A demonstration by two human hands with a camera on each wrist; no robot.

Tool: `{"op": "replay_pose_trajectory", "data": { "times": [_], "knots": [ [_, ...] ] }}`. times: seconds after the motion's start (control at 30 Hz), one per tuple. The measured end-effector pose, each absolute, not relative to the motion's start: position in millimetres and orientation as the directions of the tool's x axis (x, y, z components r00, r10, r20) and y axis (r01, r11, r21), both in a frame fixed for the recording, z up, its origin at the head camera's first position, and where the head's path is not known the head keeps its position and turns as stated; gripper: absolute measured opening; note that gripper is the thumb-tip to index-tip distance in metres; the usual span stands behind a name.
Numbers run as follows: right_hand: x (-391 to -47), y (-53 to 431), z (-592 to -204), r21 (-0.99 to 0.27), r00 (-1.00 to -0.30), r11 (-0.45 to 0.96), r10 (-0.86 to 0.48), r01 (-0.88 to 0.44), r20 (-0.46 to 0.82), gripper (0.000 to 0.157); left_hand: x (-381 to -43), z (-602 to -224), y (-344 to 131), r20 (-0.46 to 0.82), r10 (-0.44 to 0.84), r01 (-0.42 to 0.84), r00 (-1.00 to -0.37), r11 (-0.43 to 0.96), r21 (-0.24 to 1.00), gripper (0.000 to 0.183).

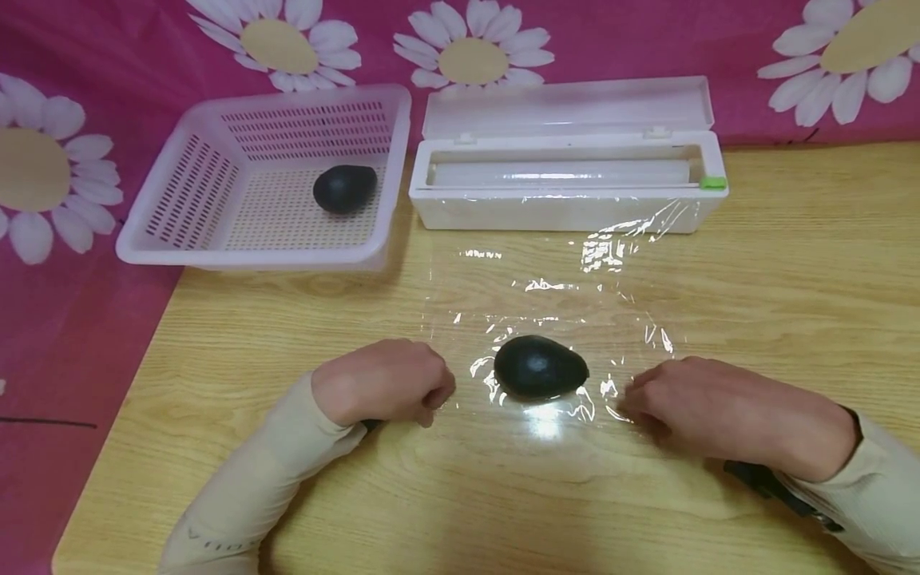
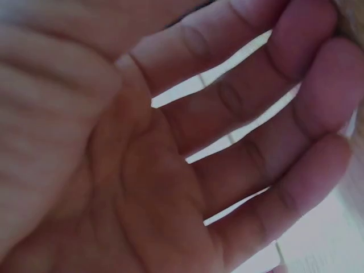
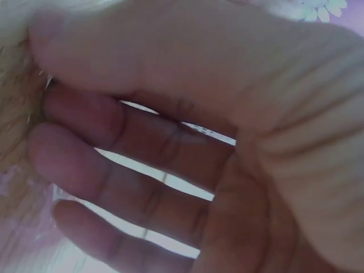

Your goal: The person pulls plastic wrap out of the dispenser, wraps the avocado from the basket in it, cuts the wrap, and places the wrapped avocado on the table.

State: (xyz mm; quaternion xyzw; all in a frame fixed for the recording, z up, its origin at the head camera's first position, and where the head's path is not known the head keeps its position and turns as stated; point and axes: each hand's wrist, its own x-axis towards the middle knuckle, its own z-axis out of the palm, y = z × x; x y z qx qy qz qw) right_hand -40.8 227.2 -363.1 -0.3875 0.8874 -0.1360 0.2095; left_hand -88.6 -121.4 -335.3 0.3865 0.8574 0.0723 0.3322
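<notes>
A sheet of clear plastic wrap (image 1: 474, 295) is drawn forward from the roll (image 1: 561, 173) in a white dispenser box (image 1: 561, 212). On the sheet's near part lies a dark avocado (image 1: 541, 367), on its side with the narrow end to the right. My left hand (image 1: 384, 379) pinches the sheet at its near left corner, thumb below the bent index finger. At the near right corner my right hand (image 1: 733, 411) pinches it too. In the right wrist view, the thumb (image 3: 85, 51) lies close to the index finger, with shiny film by the fingertips.
A second avocado (image 1: 345, 189) lies in a white plastic basket (image 1: 266, 257) at the back left. The dispenser's lid (image 1: 568, 112) stands raised, and a green slider (image 1: 712, 183) sits at its right end. A pink flowered cloth (image 1: 618, 48) hangs behind the wooden table (image 1: 812, 263).
</notes>
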Motion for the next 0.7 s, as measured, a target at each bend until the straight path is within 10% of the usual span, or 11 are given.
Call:
{"op": "replay_pose_trajectory", "data": {
  "times": [0.7],
  "knots": [
    [-37.3,230.6,-360.7,-0.403,-0.606,0.665,-0.744,-0.629,-0.282,0.044,-85.7,-330.2,-124.7,-0.462,0.728,0.663,-0.506,0.671,0.332,0.029]
  ]
}}
